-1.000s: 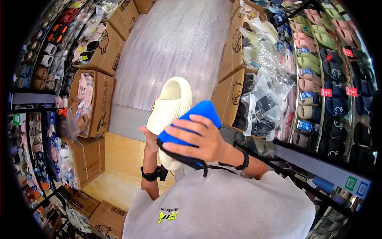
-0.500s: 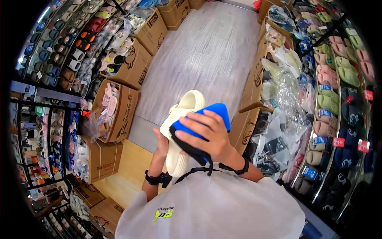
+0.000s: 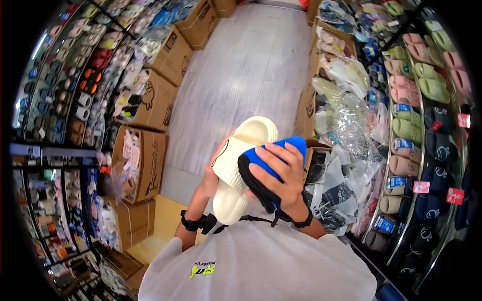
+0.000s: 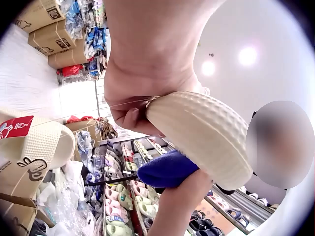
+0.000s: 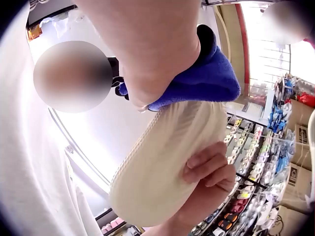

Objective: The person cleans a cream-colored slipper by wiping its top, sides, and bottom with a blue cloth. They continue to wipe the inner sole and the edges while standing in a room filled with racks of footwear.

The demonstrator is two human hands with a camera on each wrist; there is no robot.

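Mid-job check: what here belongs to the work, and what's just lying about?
In use:
- cream slipper, in the left hand
- blue cloth, in the right hand

Lying about:
- cardboard boxes
- clear plastic wrapping
- racked slippers

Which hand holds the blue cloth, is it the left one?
No, the right hand holds the blue cloth against the cream slipper, which the left hand grips.

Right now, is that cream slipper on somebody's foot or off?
Off. The cream slipper is held in the left hand, above the floor, and no foot shows in it.
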